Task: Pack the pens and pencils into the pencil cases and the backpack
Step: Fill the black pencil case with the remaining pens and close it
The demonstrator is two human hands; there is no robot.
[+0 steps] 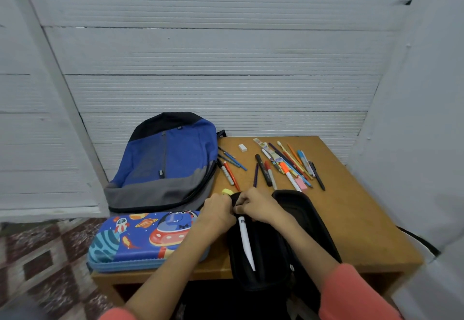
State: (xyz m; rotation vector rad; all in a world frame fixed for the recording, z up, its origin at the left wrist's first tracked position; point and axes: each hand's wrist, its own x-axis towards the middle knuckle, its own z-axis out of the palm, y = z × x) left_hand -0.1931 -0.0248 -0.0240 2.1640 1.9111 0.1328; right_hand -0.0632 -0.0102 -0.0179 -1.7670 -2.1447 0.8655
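A black pencil case [273,249] lies open at the table's front, its lid [308,219] raised to the right. A white pen [246,241] lies inside it. My left hand [217,213] and my right hand [253,205] both grip the case's far end. A yellow object [227,191] peeks out just behind my left hand. A blue space-print pencil case [143,241] lies shut at the front left. The blue and grey backpack [165,161] lies flat at the back left. Several loose pens and pencils [288,164] are spread over the back right, more [229,165] beside the backpack.
A white eraser [242,147] and a pink eraser [300,184] lie among the pens. The small wooden table [364,219] stands against a white ribbed wall. Patterned floor tiles [37,257] show at the left. The backpack and blue case overhang the table's left edge.
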